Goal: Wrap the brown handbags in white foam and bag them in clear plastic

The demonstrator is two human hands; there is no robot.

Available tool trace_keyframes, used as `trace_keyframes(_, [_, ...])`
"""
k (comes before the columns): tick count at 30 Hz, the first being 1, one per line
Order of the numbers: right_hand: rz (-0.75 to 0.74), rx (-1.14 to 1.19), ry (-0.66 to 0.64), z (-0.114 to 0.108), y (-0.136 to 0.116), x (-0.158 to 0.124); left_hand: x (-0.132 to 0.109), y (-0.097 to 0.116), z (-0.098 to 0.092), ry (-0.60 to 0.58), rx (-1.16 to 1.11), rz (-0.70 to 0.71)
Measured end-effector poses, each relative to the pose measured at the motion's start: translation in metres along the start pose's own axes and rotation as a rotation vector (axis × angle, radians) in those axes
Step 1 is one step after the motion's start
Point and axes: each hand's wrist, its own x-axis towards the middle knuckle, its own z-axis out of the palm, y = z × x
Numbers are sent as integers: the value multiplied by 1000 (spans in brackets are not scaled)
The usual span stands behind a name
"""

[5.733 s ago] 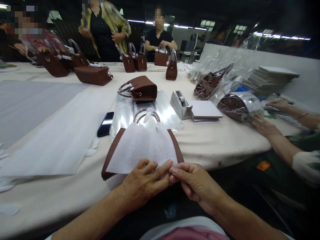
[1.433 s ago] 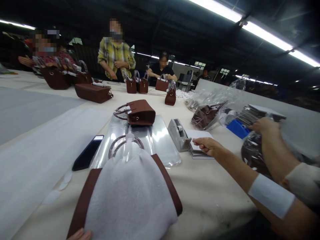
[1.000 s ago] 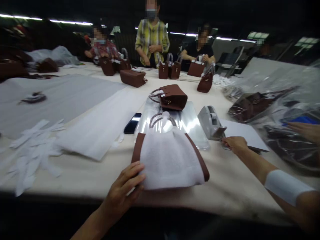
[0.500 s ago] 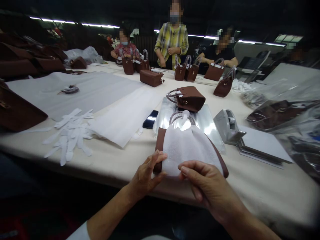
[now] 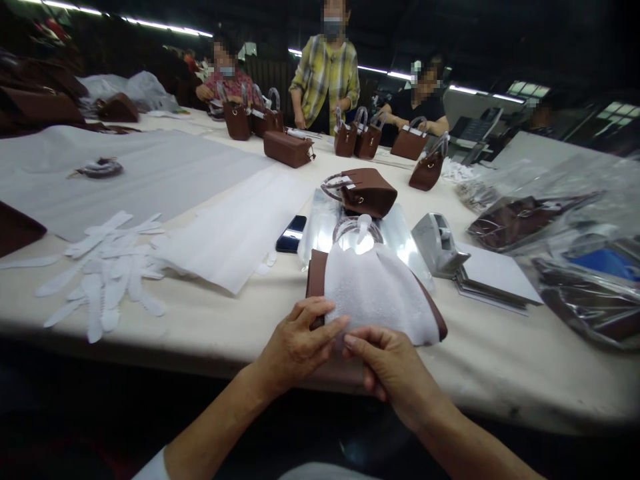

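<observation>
Left hand (image 5: 300,340): grip closed on foam wrap (image 5: 377,293) near edge | Right hand (image 5: 387,363): back from tape dispenser (image 5: 437,243) at 2 o'clock, grip pinching same edge | Handbag (image 5: 316,280): flat on counter (image 5: 225,327), 12 o'clock of hands; wrap now secured two-handed.

Both bare forearms come in from the bottom edge and angle toward each other, so the hands meet at centre. Left hand (image 5: 299,341) is palm down, fingers loosely spread and bent, tips pressing downward. Right hand (image 5: 395,365) is back up, fingers curled inward, index tip touching the left fingertips; any pinch underneath is hidden.
</observation>
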Motion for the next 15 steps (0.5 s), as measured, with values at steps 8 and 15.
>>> trace_keyframes(8, [-123,183,223,14,38,-16,5,2,-4,-60,-2,0])
trace_keyframes(15, [-170,403,363,33,68,-2,-1,4,-2,-85,13,13])
